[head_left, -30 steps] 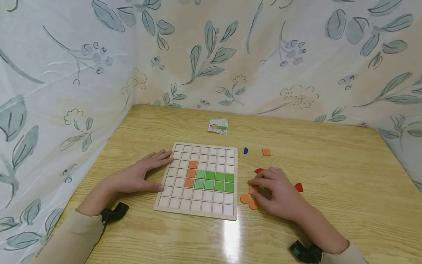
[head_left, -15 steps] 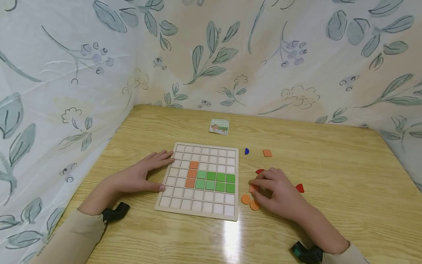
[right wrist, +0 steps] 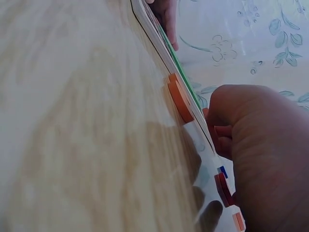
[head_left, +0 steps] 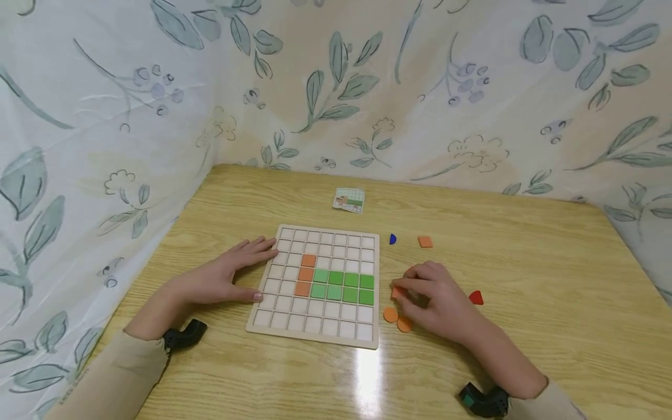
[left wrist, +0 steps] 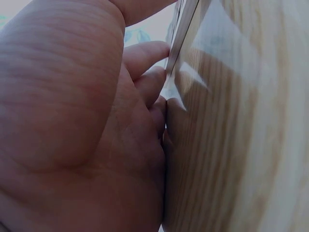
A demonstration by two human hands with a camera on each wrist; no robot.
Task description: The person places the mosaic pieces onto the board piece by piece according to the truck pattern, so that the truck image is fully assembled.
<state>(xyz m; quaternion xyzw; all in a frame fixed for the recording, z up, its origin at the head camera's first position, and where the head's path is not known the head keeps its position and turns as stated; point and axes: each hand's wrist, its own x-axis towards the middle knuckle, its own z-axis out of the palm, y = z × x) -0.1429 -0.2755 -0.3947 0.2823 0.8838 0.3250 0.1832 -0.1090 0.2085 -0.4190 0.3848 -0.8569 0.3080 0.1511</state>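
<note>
A wooden grid board [head_left: 312, 336] lies on the table, with a column of orange square tiles [head_left: 305, 275] and two rows of green tiles [head_left: 351, 280] in it. My left hand [head_left: 223, 274] rests at the board's left edge, thumb and fingertips on its frame. To the board's right, my right hand [head_left: 433, 300] pinches an orange square tile [head_left: 396, 291] between thumb and fingers. Two orange discs [head_left: 390, 315] lie just below that hand. A dark red piece [right wrist: 223, 189] shows close by the hand in the right wrist view, hidden in the head view.
Beyond the board lies a small picture card [head_left: 349, 200]. A blue half-round piece [head_left: 392, 239] and a loose orange square [head_left: 425, 241] sit at the board's upper right. Right of my right hand is a red wedge [head_left: 476, 297]. Patterned cloth [head_left: 336, 81] hangs behind the table.
My right hand has shifted slightly left toward the board with the orange square tile. The red piece behind it is now covered in the head view. My left hand stays put.
</note>
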